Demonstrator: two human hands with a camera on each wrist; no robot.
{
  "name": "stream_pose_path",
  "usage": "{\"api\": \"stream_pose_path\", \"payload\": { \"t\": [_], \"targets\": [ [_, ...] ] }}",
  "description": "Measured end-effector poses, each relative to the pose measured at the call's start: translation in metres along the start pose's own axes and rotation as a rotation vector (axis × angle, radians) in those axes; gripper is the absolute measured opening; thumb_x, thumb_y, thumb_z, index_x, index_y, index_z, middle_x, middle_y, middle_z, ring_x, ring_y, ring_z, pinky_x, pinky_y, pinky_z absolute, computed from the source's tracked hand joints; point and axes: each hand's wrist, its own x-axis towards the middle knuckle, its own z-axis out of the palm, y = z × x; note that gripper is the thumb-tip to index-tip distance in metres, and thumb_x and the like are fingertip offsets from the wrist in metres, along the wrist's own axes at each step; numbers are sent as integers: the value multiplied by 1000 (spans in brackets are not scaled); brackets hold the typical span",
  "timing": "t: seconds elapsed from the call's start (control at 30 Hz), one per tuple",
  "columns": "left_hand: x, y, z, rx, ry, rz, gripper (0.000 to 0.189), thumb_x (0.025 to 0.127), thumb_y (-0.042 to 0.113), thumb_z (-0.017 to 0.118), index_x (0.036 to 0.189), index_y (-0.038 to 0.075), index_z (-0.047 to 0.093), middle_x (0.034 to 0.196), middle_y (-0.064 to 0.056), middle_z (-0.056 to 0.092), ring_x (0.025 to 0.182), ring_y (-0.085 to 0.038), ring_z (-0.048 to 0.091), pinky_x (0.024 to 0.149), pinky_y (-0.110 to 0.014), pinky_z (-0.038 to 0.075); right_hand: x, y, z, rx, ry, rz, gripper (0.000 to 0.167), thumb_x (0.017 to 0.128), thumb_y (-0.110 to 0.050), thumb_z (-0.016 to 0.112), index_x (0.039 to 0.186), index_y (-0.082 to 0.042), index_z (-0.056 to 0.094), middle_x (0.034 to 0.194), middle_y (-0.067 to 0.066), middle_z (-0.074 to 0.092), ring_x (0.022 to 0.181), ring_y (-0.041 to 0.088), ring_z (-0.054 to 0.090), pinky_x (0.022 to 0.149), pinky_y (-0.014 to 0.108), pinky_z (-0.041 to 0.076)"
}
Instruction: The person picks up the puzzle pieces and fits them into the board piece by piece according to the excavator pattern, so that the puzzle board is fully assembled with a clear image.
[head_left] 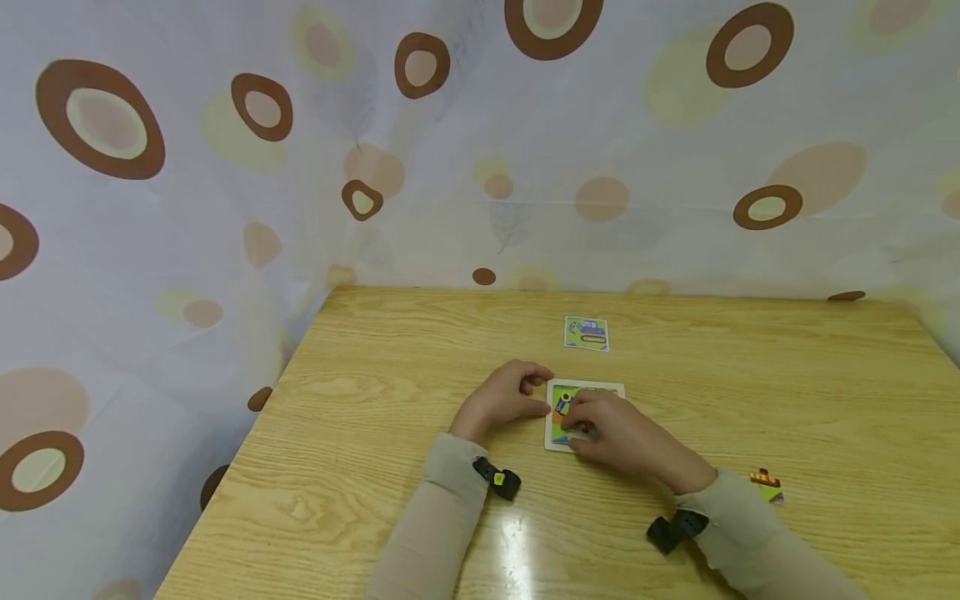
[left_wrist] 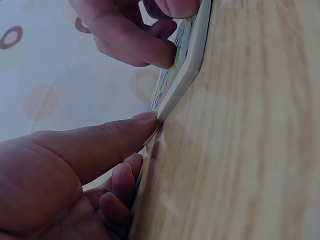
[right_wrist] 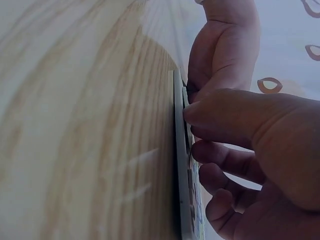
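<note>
A small square jigsaw puzzle board (head_left: 551,442) with a pale rim and a bright green, yellow and blue picture lies flat on the table. At its left side, my left hand (head_left: 506,396) touches the edge with the thumb (left_wrist: 127,135), its other fingers loosely bent near the far corner. Over the board, my right hand (head_left: 622,433) has its thumb (right_wrist: 215,112) and bent fingertips low against the surface, pinching what looks like a puzzle piece. That piece is mostly hidden by the fingers. Much of the board's right part is covered by this hand.
Behind the board lies a square picture card (head_left: 587,333) in green and blue. A loose puzzle piece (head_left: 768,487) with red, yellow and green rests beside the right forearm. A patterned curtain (head_left: 450,167) hangs behind the wooden table (head_left: 360,400).
</note>
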Motion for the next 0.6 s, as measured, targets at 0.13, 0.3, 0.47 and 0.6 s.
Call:
{"api": "stream_pose_path", "payload": {
  "t": [0.13,0.3,0.47,0.6],
  "targets": [
    [-1,0,-1,-10,-1,-15,45,86,12,78,129,12,64,110,3,59,93,-13,49,83,-28,42,-1,0,-1,0,-8,4,14,85,-7,75,98,-6,76,93,-3,59,84,14,57,73,33,48],
    [-1,0,0,-23,-8,-23,47,86,11,78,130,11,64,111,4,59,93,-13,48,83,-28,42,-3,1,-4,14,-22,2,15,85,-7,75,100,-6,76,94,-3,59,83,13,55,71,31,47],
    [-1,0,0,-23,-10,-20,48,86,11,78,131,11,63,111,3,59,92,-12,47,81,-27,41,-5,3,-5,13,-21,-12,15,86,-9,75,101,-8,76,95,-4,59,85,13,56,74,33,48],
    [-1,0,-1,-21,-5,-18,47,85,12,79,130,12,64,114,4,59,93,-12,48,82,-27,42,-11,4,-11,30,-14,6,14,87,-10,73,101,-12,76,98,-6,61,88,12,57,77,35,49]
  ]
}}
